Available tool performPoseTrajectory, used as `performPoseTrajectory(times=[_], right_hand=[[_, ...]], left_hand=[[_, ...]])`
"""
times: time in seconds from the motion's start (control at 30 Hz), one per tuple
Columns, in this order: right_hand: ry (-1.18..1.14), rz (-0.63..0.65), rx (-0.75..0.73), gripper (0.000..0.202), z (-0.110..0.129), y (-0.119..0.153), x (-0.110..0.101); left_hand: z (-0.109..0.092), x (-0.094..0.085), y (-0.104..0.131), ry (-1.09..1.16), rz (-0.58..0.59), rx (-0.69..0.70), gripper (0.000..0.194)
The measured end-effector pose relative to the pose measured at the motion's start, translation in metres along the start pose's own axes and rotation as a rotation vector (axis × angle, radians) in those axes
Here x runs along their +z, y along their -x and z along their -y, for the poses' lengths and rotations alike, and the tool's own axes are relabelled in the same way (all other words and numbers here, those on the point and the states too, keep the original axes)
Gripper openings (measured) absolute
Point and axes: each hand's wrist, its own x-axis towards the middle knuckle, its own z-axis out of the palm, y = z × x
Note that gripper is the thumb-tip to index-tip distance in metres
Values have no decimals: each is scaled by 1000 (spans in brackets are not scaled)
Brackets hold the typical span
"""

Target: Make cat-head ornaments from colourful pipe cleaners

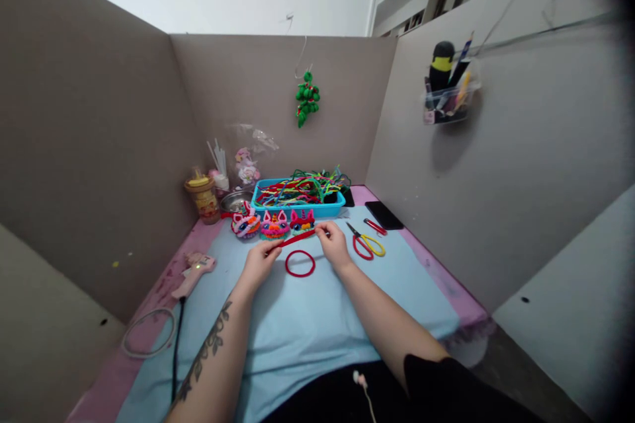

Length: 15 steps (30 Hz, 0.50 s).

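A straight red strip (298, 238) is stretched between my two hands above the blue cloth. My left hand (260, 260) pinches its left end, and my right hand (331, 241) pinches its right end. Below the strip, a dark red ring (300, 275) lies flat on the cloth, touched by neither hand. Just behind the strip sit three fuzzy animal-like heads: a pink and orange one (245, 225), a middle one (274, 226) and a red and teal one (302, 221).
A blue basket (317, 211) of colourful fuzzy stems stands at the back. Scissors (364, 242), a red-handled tool (376, 227) and a phone (383, 215) lie right. A pink glue gun (194, 275) with its cord, a cup (204, 201) and a metal bowl (235, 201) are left.
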Motion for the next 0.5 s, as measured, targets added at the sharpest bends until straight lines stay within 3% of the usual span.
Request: performPoseTrajectory(times=[0.2,0.5], right_hand=[[-47,-7,51,17,-2,1,1],[-117,-12,96,20,-4,3,3]], left_hand=[[6,-4,-1,46,-158,-144,32],[1,-4,1,70,-181,-264,29]])
